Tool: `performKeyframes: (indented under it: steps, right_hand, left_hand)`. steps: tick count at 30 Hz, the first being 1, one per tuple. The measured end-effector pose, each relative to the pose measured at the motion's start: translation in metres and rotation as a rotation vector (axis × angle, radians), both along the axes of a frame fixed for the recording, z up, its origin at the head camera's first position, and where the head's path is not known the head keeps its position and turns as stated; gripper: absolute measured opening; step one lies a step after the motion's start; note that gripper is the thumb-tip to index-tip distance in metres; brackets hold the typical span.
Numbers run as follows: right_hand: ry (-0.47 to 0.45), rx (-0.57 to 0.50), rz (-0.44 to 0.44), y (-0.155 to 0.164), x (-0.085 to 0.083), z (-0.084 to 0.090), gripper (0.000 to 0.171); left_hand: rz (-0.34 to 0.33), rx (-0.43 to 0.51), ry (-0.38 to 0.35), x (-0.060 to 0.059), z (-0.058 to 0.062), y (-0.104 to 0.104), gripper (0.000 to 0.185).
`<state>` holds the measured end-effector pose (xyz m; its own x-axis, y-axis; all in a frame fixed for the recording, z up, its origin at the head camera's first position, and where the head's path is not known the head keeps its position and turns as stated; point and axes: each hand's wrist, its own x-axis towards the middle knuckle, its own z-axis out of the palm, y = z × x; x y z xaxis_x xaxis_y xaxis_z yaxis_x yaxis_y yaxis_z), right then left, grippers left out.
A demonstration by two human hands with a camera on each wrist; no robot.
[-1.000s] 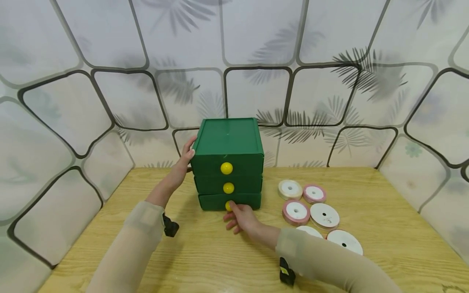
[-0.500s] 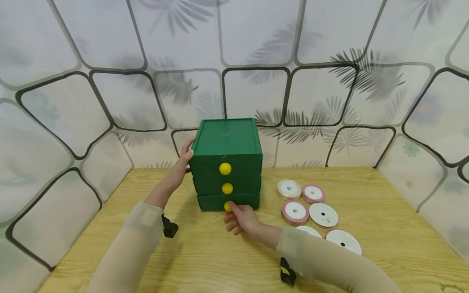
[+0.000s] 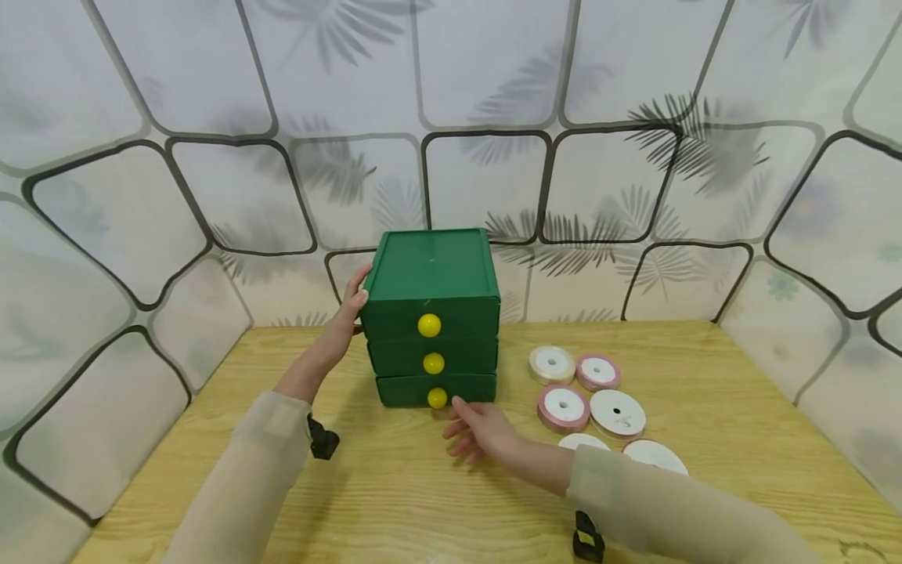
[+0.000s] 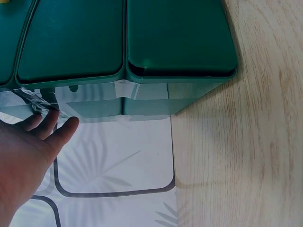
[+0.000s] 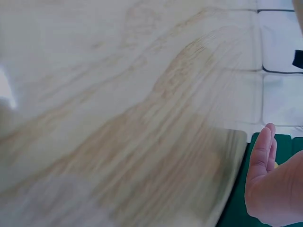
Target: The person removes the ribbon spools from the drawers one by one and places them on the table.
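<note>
Green chest of three drawers stands at the back middle of the table, against the patterned wall; all three drawers closed, a yellow knob on each. Left hand flat on the chest's left side near the top, fingers straight, gripping nothing. Right hand hovers over the table just in front of the bottom drawer, fingers loose and spread, holding nothing; its fingertip sits just right of the bottom knob, apart from it. Six ribbon spools lie flat to the chest's right, near the right forearm.
</note>
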<state>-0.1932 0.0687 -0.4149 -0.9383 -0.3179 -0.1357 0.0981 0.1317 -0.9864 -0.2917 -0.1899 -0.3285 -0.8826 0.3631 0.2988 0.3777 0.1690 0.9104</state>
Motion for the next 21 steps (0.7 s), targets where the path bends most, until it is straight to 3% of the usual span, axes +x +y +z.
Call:
performKeyframes:
  steps: [9, 15, 21]
  right_hand:
    - [0.07, 0.067, 0.002, 0.043, 0.007, 0.022, 0.055]
    - [0.122, 0.089, -0.079, 0.08, 0.005, 0.033, 0.051]
    - [0.191, 0.129, -0.144, 0.114, 0.004, 0.047, 0.05]
  left_hand:
    - [0.006, 0.008, 0.006, -0.001, -0.001, 0.0, 0.068]
    - [0.019, 0.026, 0.035, -0.001, 0.001, -0.002, 0.069]
    - [0.081, -0.129, 0.025, 0.011, 0.007, -0.013, 0.064]
